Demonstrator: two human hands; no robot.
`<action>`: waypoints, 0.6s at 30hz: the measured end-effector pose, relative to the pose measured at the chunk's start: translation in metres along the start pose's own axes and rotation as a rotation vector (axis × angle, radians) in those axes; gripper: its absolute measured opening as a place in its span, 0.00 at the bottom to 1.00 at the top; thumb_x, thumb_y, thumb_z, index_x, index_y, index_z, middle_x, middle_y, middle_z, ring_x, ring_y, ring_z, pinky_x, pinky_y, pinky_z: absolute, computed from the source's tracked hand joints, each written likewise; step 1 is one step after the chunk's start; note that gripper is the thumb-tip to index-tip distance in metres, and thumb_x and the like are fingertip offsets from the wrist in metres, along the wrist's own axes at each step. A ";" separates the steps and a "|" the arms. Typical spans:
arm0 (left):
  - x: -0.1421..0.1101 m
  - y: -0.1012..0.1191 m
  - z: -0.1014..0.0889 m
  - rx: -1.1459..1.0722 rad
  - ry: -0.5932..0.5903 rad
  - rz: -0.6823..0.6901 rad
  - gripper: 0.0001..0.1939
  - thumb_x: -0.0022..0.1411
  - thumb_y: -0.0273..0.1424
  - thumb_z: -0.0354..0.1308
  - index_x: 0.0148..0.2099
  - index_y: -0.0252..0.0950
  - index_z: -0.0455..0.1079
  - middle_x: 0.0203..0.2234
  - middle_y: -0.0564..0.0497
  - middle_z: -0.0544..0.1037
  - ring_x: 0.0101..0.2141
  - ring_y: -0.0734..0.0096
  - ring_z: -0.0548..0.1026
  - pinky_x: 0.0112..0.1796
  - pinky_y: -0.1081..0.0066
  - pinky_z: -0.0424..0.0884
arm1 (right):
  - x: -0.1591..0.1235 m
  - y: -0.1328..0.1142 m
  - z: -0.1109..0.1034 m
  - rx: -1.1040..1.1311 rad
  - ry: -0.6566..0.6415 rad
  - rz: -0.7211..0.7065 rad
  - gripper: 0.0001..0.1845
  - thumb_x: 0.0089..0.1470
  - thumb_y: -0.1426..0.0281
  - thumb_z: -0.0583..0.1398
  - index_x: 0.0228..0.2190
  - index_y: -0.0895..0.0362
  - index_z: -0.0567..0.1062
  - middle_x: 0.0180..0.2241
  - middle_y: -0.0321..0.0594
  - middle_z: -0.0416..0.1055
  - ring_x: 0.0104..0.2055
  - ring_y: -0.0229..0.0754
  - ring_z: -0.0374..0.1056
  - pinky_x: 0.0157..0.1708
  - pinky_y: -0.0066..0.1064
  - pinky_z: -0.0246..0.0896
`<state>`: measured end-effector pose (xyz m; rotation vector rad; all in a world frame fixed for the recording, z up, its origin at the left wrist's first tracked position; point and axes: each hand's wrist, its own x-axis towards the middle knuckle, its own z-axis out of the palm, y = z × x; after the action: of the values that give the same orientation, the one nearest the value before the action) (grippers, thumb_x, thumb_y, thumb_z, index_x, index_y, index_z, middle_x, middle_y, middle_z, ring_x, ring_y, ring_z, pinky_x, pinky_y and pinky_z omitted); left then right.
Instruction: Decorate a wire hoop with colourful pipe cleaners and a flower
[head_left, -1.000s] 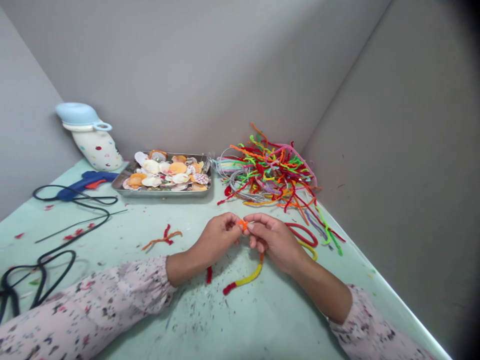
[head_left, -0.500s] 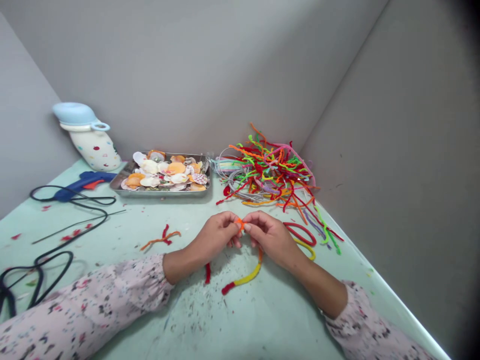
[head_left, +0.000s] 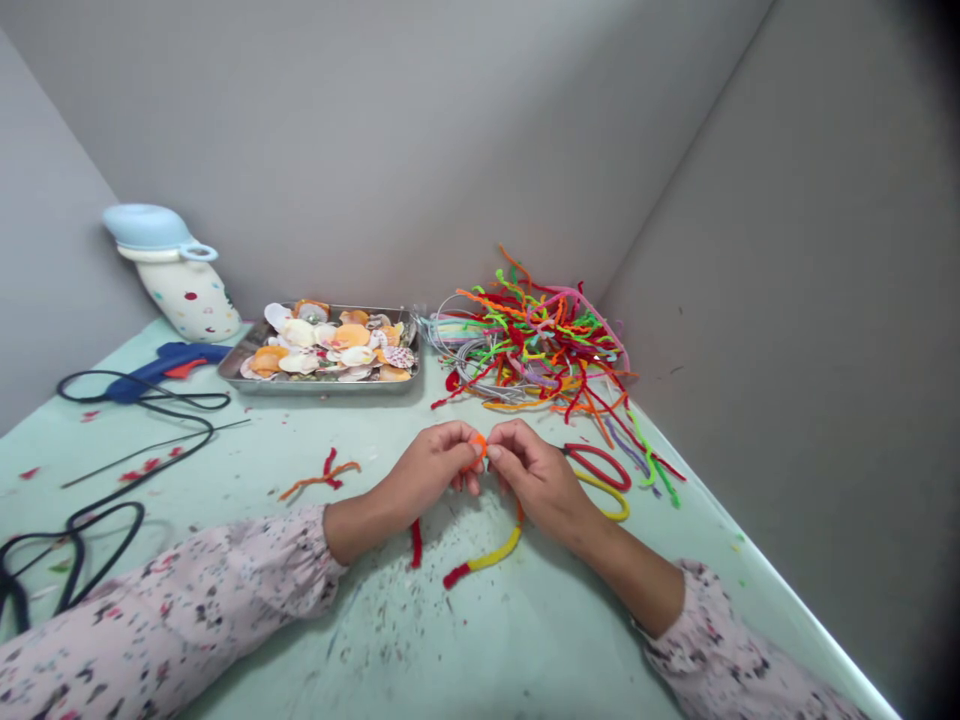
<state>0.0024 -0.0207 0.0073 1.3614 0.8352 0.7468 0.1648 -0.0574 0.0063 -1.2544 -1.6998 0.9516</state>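
Note:
My left hand (head_left: 442, 460) pinches a short, curved orange pipe cleaner (head_left: 479, 447) between thumb and fingertips. Against its right edge, my right hand (head_left: 536, 475) is closed in a pinch, with thumb and index finger touching it. Both hands hover over the middle of the table, fingertips nearly meeting. Below them lies a pipe-cleaner strip (head_left: 499, 555) in red, yellow and orange, its upper end hidden by my right hand. A short red pipe-cleaner piece (head_left: 416, 543) pokes out beneath my left wrist. Scissors (head_left: 611, 468) with red and yellow handles lie partly behind my right hand.
A metal tray (head_left: 322, 388) of seashells stands at the back, beside a heap of colourful pipe cleaners (head_left: 555, 340). At left are a white bottle (head_left: 187, 295), a blue glue gun (head_left: 154, 370) and its looping black cord (head_left: 112, 500). Twisted orange-red pipe cleaners (head_left: 322, 478) lie near my left hand.
My right hand has shifted slightly, and its fingertips sit at the edge of the orange pipe cleaner, which shows as a curve. More of the scissors' handles is visible.

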 end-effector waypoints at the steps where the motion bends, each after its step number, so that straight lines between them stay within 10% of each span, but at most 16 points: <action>1: 0.000 0.000 0.000 -0.010 -0.004 0.001 0.06 0.57 0.31 0.52 0.31 0.33 0.64 0.22 0.55 0.70 0.20 0.78 0.69 0.25 0.75 0.61 | 0.000 0.000 0.000 0.006 -0.002 0.001 0.07 0.59 0.65 0.52 0.34 0.54 0.66 0.26 0.30 0.66 0.23 0.32 0.59 0.24 0.24 0.55; 12: -0.001 -0.001 0.001 -0.055 -0.033 0.025 0.05 0.57 0.30 0.52 0.32 0.33 0.64 0.21 0.55 0.70 0.21 0.79 0.68 0.25 0.76 0.60 | 0.001 0.005 0.006 0.223 -0.032 0.033 0.09 0.60 0.61 0.51 0.32 0.54 0.63 0.26 0.30 0.64 0.22 0.32 0.58 0.23 0.25 0.54; 18: 0.000 0.000 0.000 -0.033 -0.012 -0.018 0.06 0.57 0.31 0.51 0.31 0.33 0.65 0.17 0.55 0.69 0.19 0.78 0.66 0.25 0.76 0.59 | -0.002 0.005 -0.002 -0.177 0.022 -0.160 0.07 0.59 0.66 0.52 0.39 0.54 0.67 0.31 0.36 0.68 0.30 0.37 0.63 0.31 0.28 0.58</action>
<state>0.0023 -0.0209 0.0075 1.3261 0.8212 0.7348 0.1691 -0.0581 0.0028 -1.2151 -1.8689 0.7034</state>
